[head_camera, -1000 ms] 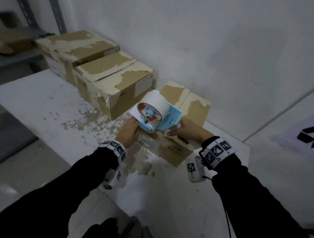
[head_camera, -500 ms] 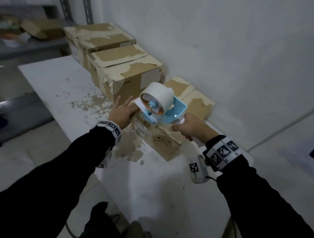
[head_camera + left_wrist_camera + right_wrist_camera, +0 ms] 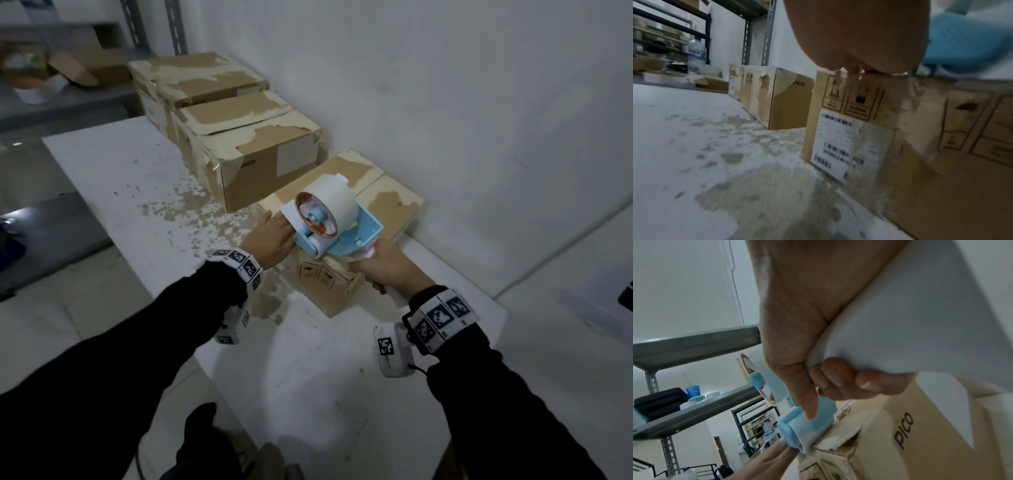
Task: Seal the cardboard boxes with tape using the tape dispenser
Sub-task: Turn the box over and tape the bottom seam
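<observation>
Right hand (image 3: 387,270) is wrapped round the white handle of the tape dispenser (image 3: 337,228), fingers (image 3: 849,379) curled tight, thumb laid along the blue frame. The grip looks chosen to steer and press at once. The dispenser's roller end sits at the near left edge of the nearest cardboard box (image 3: 387,205), with the tape roll (image 3: 330,205) riding above the box top.

Left hand (image 3: 270,236) lies flat against that same edge, fingers straight, holding nothing closed. It appears to pin the free tape end down against the box so the strip anchors before the pull. The exact contact is hidden behind the dispenser; I cannot tell whether tape is under the fingertips.

The box stands on the white desk (image 3: 120,178), its far side close to the wall (image 3: 462,102). Its top flaps meet in a seam running away from the person. My read: the strip starts at this edge so it can run along that seam.

Two more boxes (image 3: 239,137) sit behind it in a row along the wall, tops scarred by torn paper. Shelving (image 3: 68,102) stands at the far left.
</observation>
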